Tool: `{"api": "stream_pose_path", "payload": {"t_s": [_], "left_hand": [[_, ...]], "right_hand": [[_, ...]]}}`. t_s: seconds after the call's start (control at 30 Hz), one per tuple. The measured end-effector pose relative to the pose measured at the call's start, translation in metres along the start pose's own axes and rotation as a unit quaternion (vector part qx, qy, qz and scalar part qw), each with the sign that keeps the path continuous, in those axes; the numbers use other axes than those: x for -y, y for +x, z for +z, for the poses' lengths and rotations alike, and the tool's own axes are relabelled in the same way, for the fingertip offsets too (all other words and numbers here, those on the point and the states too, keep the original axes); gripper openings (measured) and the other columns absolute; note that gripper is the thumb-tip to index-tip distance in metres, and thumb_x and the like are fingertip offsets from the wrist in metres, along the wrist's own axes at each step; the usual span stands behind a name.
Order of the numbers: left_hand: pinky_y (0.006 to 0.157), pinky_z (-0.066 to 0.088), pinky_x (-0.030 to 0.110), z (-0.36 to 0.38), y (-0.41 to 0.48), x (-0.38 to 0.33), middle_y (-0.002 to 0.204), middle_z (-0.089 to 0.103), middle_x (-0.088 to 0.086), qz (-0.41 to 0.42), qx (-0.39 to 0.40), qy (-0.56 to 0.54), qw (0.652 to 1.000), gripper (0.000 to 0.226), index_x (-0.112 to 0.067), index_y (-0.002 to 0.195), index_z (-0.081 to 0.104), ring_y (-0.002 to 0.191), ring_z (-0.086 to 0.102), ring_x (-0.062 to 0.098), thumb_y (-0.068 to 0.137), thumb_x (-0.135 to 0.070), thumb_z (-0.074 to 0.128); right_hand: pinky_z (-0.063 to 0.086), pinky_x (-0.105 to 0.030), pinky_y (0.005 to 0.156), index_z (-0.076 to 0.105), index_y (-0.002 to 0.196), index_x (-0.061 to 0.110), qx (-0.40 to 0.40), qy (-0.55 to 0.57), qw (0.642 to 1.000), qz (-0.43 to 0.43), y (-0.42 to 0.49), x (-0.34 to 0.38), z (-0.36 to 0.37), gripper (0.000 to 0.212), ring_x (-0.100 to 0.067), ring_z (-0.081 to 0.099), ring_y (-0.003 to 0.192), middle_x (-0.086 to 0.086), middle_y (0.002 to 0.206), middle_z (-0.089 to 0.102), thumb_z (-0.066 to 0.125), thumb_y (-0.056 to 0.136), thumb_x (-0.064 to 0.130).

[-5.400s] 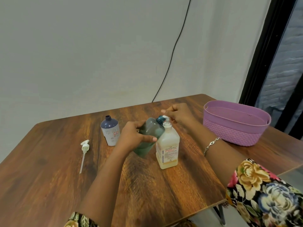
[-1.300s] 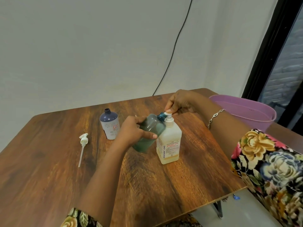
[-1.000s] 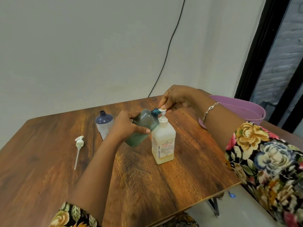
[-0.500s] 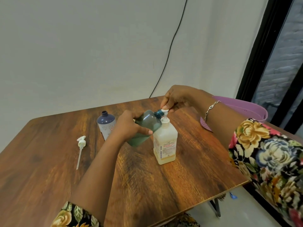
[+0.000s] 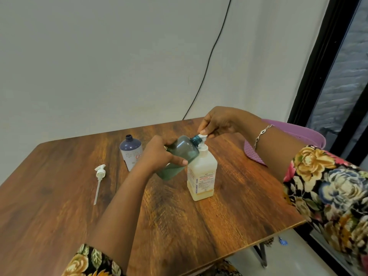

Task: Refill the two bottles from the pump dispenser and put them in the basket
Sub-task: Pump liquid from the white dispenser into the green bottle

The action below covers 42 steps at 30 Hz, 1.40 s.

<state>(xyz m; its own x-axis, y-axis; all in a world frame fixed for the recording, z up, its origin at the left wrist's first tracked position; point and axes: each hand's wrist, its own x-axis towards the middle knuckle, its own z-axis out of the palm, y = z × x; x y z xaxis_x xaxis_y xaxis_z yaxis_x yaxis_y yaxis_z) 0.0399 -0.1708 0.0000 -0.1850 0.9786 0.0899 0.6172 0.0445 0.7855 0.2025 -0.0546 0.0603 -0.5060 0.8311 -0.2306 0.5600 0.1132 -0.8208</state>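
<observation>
My left grip (image 5: 159,154) is wrapped round the belly of the teal bottle (image 5: 180,156), tilted in the air with its open neck right at the nozzle of the pump dispenser (image 5: 202,176) on the worktop (image 5: 59,216). Right grip (image 5: 221,122) pinches the pump head. It's thin plastic, so I reckon light, and slick if soap drips; a mid-body hold seems right. The dispenser looks low, with yellowish liquid near the bottom. The purple bottle (image 5: 130,154) stands uncapped; it's opaque, so I can't tell its level. The basket (image 5: 310,134) is mostly hidden.

Wooden table (image 5: 49,196) against pale wall (image 5: 99,56), perhaps a black-framed window (image 5: 346,76) right
</observation>
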Motion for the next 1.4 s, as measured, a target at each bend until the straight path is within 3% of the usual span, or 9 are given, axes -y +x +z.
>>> {"api": "stream_pose_path", "payload": {"t_s": [0.27, 0.47, 0.63, 0.83, 1.0, 1.17, 1.27, 1.4], "left_hand": [[0.101, 0.041, 0.045, 0.002, 0.002, 0.006, 0.129, 0.055, 0.007, -0.013, 0.018, 0.023, 0.999, 0.081, -0.010, 0.135, 0.045, 0.117, 0.050, 0.025, 0.064, -0.016, 0.082], [0.102, 0.041, 0.045, 0.002, 0.000, 0.005, 0.130, 0.056, 0.007, -0.010, 0.000, -0.013, 1.000, 0.084, -0.009, 0.136, 0.046, 0.117, 0.051, 0.024, 0.061, -0.017, 0.084], [0.099, 0.044, 0.044, -0.001, 0.003, 0.001, 0.128, 0.057, 0.006, 0.003, -0.011, 0.024, 1.000, 0.079, -0.010, 0.133, 0.049, 0.114, 0.053, 0.024, 0.063, -0.018, 0.083], [0.099, 0.041, 0.035, 0.006, 0.001, 0.005, 0.130, 0.056, 0.006, -0.007, -0.003, 0.039, 0.999, 0.082, -0.009, 0.135, 0.046, 0.118, 0.051, 0.021, 0.063, -0.017, 0.083], [0.100, 0.044, 0.043, 0.004, -0.004, 0.002, 0.129, 0.056, 0.008, -0.004, -0.008, 0.020, 1.000, 0.080, -0.007, 0.134, 0.047, 0.116, 0.052, 0.023, 0.063, -0.018, 0.083], [0.096, 0.045, 0.040, 0.000, -0.002, -0.004, 0.123, 0.060, 0.008, 0.016, -0.019, 0.042, 0.999, 0.074, -0.007, 0.129, 0.053, 0.109, 0.055, 0.023, 0.063, -0.018, 0.083], [0.098, 0.043, 0.039, 0.002, 0.000, -0.001, 0.127, 0.058, 0.008, -0.003, -0.012, 0.052, 0.999, 0.076, -0.008, 0.132, 0.050, 0.113, 0.053, 0.024, 0.064, -0.018, 0.083], [0.100, 0.041, 0.038, 0.007, -0.002, 0.003, 0.131, 0.055, 0.006, -0.015, -0.004, 0.056, 0.998, 0.080, -0.010, 0.135, 0.045, 0.118, 0.051, 0.023, 0.065, -0.018, 0.082]], "right_hand": [[0.046, -0.020, 0.059, 0.064, 0.081, -0.004, -0.019, -0.064, 0.998, 0.008, 0.005, 0.002, 0.015, 0.013, -0.014, 0.052, 0.064, -0.007, 0.070, 0.060, 0.054, 0.084, -0.012], [0.051, -0.016, 0.053, 0.064, 0.073, 0.003, -0.034, 0.048, 0.998, -0.009, -0.003, -0.006, 0.010, 0.019, -0.014, 0.058, 0.069, -0.009, 0.074, 0.064, 0.056, 0.083, -0.012], [0.050, -0.019, 0.057, 0.064, 0.073, 0.001, -0.035, 0.020, 0.999, -0.003, -0.004, 0.004, 0.009, 0.020, -0.015, 0.056, 0.068, -0.009, 0.073, 0.063, 0.054, 0.083, -0.013], [0.048, -0.017, 0.052, 0.060, 0.070, 0.004, -0.032, 0.029, 0.999, 0.010, -0.002, -0.009, 0.018, 0.025, -0.014, 0.054, 0.065, -0.008, 0.072, 0.061, 0.051, 0.086, -0.012], [0.051, -0.017, 0.055, 0.062, 0.073, 0.002, -0.042, 0.076, 0.996, -0.010, -0.007, -0.010, 0.015, 0.019, -0.014, 0.057, 0.067, -0.009, 0.075, 0.062, 0.055, 0.084, -0.011], [0.052, -0.020, 0.057, 0.063, 0.074, 0.000, -0.031, 0.007, 0.999, -0.012, -0.011, 0.002, 0.008, 0.016, -0.016, 0.057, 0.068, -0.011, 0.075, 0.063, 0.057, 0.083, -0.011], [0.048, -0.022, 0.061, 0.062, 0.071, 0.003, -0.038, -0.026, 0.999, -0.010, -0.005, 0.000, 0.017, 0.019, -0.015, 0.054, 0.067, -0.009, 0.073, 0.061, 0.056, 0.084, -0.009], [0.049, -0.020, 0.055, 0.063, 0.073, 0.001, -0.034, -0.031, 0.999, -0.005, -0.002, -0.006, 0.018, 0.017, -0.014, 0.055, 0.064, -0.009, 0.072, 0.061, 0.057, 0.083, -0.010]]}}
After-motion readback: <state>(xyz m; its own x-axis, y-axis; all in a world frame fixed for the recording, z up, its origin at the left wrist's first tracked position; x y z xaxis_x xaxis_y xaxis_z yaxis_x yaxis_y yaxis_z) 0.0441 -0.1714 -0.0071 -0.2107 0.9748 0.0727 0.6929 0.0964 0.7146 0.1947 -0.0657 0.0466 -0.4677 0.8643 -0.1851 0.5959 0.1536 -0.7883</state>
